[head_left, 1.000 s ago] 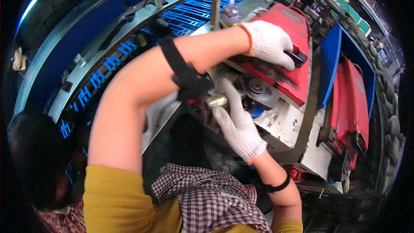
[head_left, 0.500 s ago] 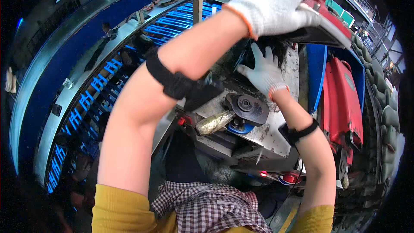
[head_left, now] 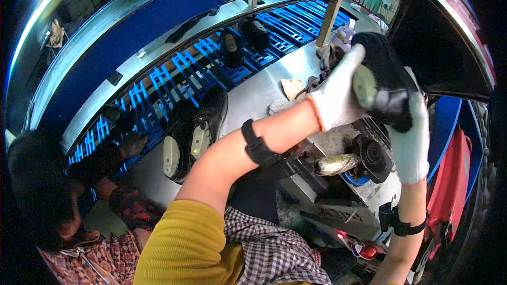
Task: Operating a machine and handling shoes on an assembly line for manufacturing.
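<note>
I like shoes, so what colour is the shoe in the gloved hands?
Black shoe with a pale greenish last inside, best seen in the head view.

matt black shoe (head_left: 388,87); white knit cloth gloves (head_left: 338,97).

A black shoe (head_left: 388,87) is gripped between the gloved left hand (head_left: 335,97) and gloved right hand (head_left: 414,137) above the machine (head_left: 364,161). Two more shoes (head_left: 193,132) are laid near the bench's (head_left: 259,95) left edge.
</note>
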Motion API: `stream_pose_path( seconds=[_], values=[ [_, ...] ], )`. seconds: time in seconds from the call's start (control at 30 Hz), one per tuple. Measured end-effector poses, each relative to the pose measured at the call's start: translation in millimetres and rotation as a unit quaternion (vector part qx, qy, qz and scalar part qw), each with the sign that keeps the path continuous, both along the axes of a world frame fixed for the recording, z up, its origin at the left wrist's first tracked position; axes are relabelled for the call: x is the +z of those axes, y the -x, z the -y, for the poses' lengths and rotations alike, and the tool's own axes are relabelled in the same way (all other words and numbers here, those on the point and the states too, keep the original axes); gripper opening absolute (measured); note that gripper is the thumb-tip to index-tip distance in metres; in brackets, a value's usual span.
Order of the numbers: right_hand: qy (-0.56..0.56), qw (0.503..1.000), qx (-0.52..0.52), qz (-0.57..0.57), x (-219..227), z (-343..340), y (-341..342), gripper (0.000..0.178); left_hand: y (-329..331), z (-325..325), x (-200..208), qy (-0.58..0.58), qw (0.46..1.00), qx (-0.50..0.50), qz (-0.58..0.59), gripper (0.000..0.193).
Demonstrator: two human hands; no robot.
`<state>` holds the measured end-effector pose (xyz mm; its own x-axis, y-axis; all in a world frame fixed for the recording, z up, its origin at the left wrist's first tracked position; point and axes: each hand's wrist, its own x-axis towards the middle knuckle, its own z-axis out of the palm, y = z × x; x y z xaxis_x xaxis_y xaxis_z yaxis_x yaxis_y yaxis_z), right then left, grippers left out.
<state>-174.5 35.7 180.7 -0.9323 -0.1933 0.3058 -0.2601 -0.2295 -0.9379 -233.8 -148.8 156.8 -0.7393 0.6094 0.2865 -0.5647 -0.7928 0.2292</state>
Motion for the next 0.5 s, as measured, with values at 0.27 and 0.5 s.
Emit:
stream_pose_path(
  seconds=[0.27,0.5],
  values=[
    [-0.258,0.944,-0.136,-0.155,1.1,-4.3,-34.9,0.115,40.3,131.9,-24.0,0.235,0.943,0.226,-0.064,0.048],
    [-0.273,0.878,-0.364,-0.148,-18.6,-125.1,-98.8,0.087,117.0,278.4,-61.0,0.574,0.707,0.359,0.207,0.032]
  ],
)
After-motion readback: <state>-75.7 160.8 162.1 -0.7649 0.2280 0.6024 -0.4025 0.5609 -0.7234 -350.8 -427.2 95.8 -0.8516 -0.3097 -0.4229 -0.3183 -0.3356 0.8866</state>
